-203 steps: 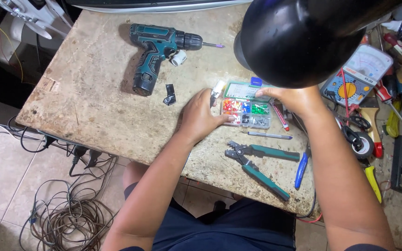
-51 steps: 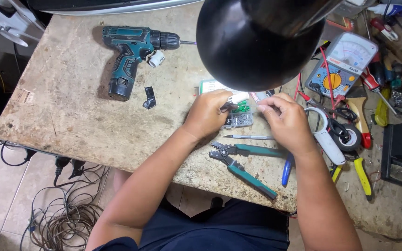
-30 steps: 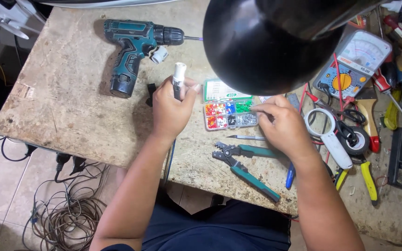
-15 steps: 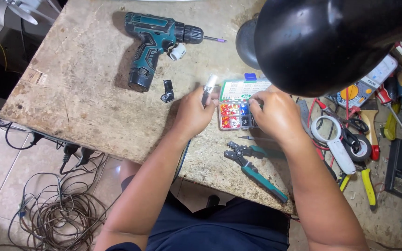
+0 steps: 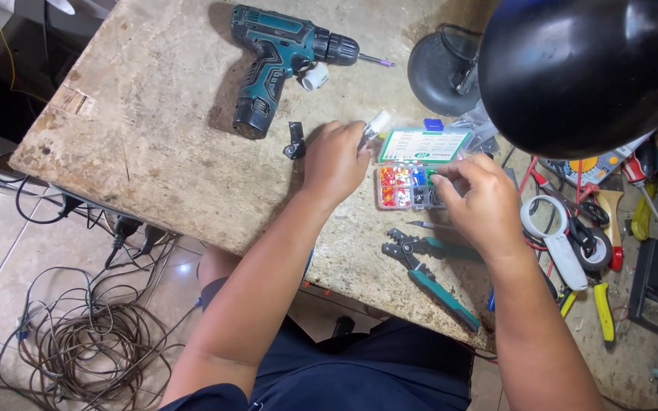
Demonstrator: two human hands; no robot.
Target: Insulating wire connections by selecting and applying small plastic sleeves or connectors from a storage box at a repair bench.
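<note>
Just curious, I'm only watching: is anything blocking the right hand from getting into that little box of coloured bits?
Nothing visible does. The right hand is already at the open parts box, its fingers over the compartments, and the lid is folded back out of the way. The left hand sits beside the box, holding a small white-tipped tool.

— What is carrying everything here?

— A worn, stained stone-like surface (image 5: 154,152). A teal cordless drill (image 5: 279,57) is lying near its far edge, with a small black clip (image 5: 295,141) just in front of it.

— And further right?

— A clear compartment box (image 5: 413,179) of coloured connectors is sitting mid-surface, green-handled pliers (image 5: 436,278) are lying near the front edge, and a round black lamp base (image 5: 439,76) is standing behind.
</note>
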